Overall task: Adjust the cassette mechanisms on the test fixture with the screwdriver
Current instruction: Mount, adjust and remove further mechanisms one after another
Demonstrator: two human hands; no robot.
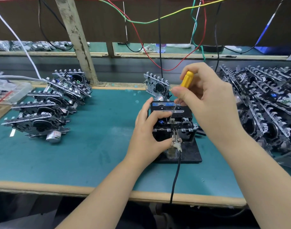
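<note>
While the left hand [147, 129] grips the mechanism [172, 120] on the fixture [189, 154] mid-table, the right hand [205, 95] pinches the screwdriver [184, 86]; small, square turns seem wise.

Single head-worn wide-angle view, looking forward and down from close above the green surface [95, 142]. Test fixture [182, 154] near centre frame, both forearms entering from the lower edge. Hanging wires [141, 22] and a back shelf [158, 54] farther off, edges bowed by the lens.

Coloured wires [138, 22] hang above the green bench mat [98, 146].
</note>
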